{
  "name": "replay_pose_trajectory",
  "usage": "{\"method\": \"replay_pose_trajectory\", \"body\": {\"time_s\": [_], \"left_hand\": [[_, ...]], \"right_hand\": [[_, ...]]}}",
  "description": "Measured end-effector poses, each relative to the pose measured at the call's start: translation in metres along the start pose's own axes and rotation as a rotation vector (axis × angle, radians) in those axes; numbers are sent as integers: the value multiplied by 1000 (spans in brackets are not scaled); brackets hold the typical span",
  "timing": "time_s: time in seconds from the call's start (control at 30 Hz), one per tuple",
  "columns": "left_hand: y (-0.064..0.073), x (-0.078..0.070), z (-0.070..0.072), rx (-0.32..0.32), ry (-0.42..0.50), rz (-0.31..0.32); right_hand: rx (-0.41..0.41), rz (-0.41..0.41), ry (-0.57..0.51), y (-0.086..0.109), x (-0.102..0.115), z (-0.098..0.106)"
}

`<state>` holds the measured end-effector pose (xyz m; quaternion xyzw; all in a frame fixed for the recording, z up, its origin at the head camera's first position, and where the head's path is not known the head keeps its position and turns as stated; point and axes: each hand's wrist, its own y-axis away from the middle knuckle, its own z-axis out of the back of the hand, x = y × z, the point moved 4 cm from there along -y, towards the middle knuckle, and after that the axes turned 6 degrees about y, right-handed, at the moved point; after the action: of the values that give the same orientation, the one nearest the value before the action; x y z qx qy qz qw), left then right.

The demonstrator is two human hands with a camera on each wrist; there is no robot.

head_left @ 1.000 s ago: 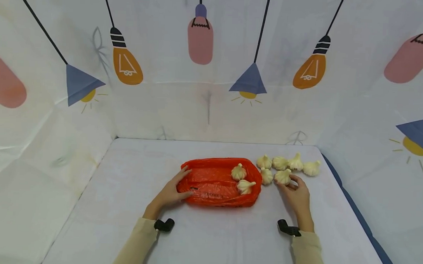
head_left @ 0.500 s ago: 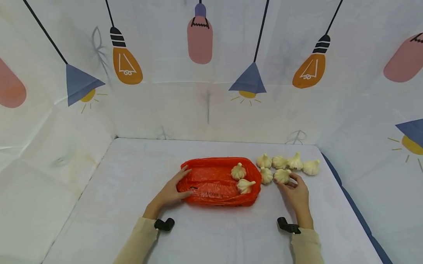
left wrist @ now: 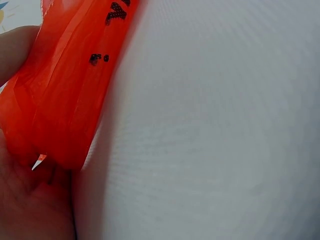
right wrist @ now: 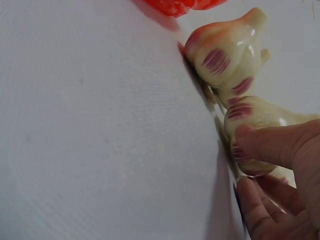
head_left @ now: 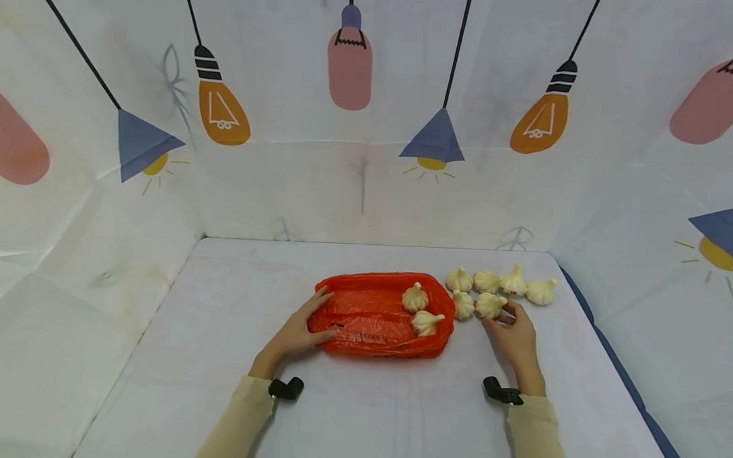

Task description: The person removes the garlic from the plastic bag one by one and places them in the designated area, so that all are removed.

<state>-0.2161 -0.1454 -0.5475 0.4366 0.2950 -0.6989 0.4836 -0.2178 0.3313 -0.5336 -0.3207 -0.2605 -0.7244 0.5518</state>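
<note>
A shallow tray wrapped in red plastic (head_left: 372, 303) lies mid-table, with two garlic bulbs (head_left: 426, 323) inside at its right end. My left hand (head_left: 293, 331) grips the tray's left end, thumb at the near corner and fingers at the far one. In the left wrist view, the red plastic (left wrist: 70, 90) with black print sits against the palm. Right of the tray, my right hand (head_left: 517, 339) pinches a garlic bulb (head_left: 490, 305) between thumb and fingers. The right wrist view shows this bulb (right wrist: 260, 112), purple-streaked, low at the table beside another bulb (right wrist: 222, 57).
Several more garlic bulbs stand close together behind the right hand, among them one at the far right (head_left: 541, 291) and one near the tray's rim (head_left: 463, 304). The white table (head_left: 384, 418) meets a white backdrop (head_left: 271, 192) printed with lamps.
</note>
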Motion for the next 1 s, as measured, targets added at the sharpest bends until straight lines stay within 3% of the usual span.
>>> {"method": "replay_pose_trajectory", "body": {"time_s": [0.27, 0.73, 1.0], "left_hand": [[0, 2, 0, 2, -2, -2], [0, 1, 0, 5, -2, 0], [0, 2, 0, -4, -7, -18]], "right_hand": [[57, 32, 40, -1, 3, 4], [68, 14, 37, 0, 0, 5], [91, 61, 54, 3, 2, 10]]}}
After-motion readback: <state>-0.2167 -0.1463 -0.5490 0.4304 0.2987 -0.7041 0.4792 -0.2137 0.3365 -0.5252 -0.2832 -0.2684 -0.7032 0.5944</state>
